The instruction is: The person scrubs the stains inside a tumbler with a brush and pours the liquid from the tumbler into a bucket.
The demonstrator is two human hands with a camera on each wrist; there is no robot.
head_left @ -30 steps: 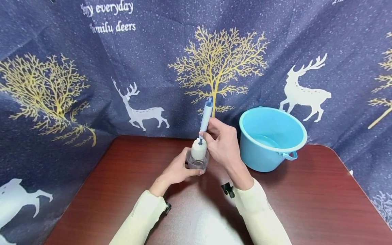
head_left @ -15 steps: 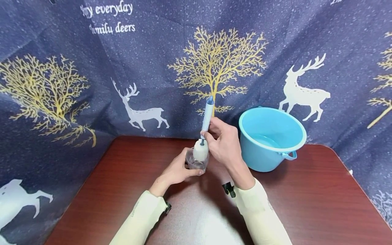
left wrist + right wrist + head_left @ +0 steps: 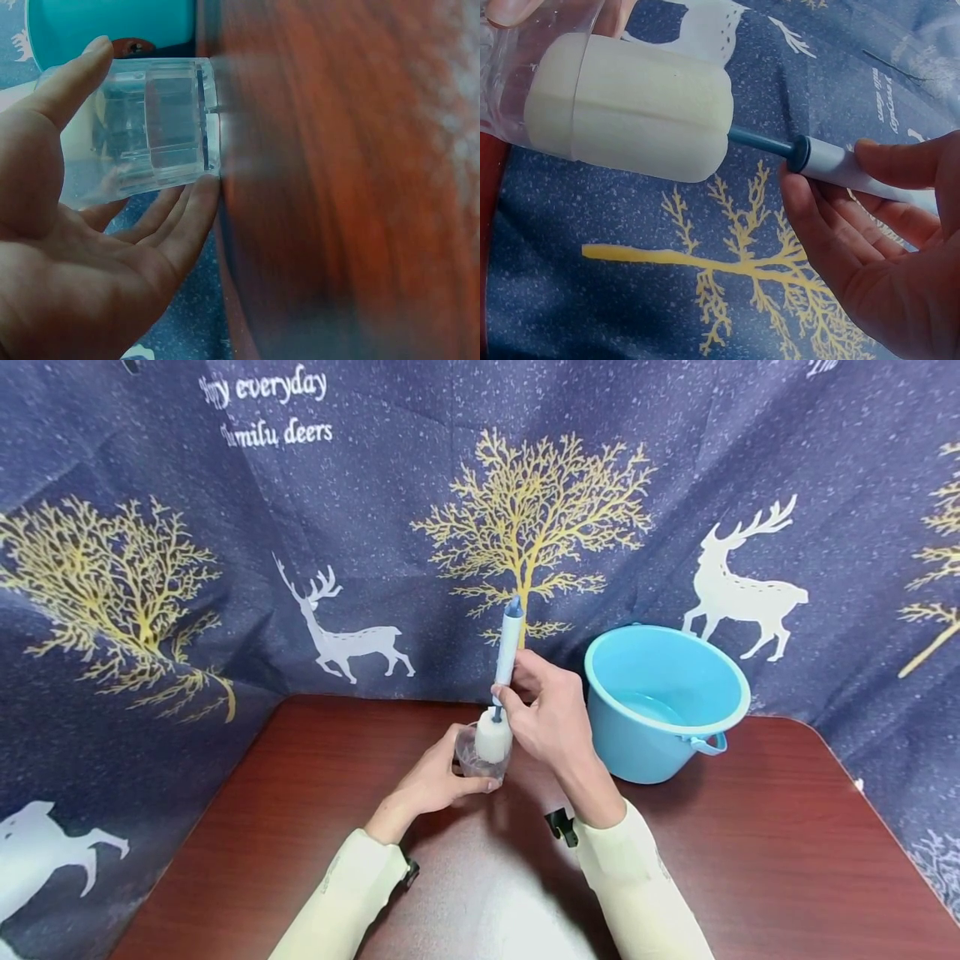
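A clear cup (image 3: pixel 169 124) stands on the table, and my left hand (image 3: pixel 431 781) grips it, thumb on one side and fingers on the other. My right hand (image 3: pixel 551 714) pinches the pale blue handle of a sponge cup brush (image 3: pixel 652 109) between thumb and fingers. The brush's white sponge head is partly inside the cup, its upper part above the rim. A dark blue stem joins sponge and handle. In the head view the handle leans slightly right, its blue end pointing up.
A light blue bucket (image 3: pixel 637 752) with a handle stands on the table to the right of my right hand. The reddish-brown wooden table (image 3: pixel 787 852) ends at a dark blue cloth (image 3: pixel 360 485) printed with deer and trees.
The sponge head first shifts slightly right and up, then sinks lower into the cup. My right hand stays on the handle, and the left hand and cup barely move.
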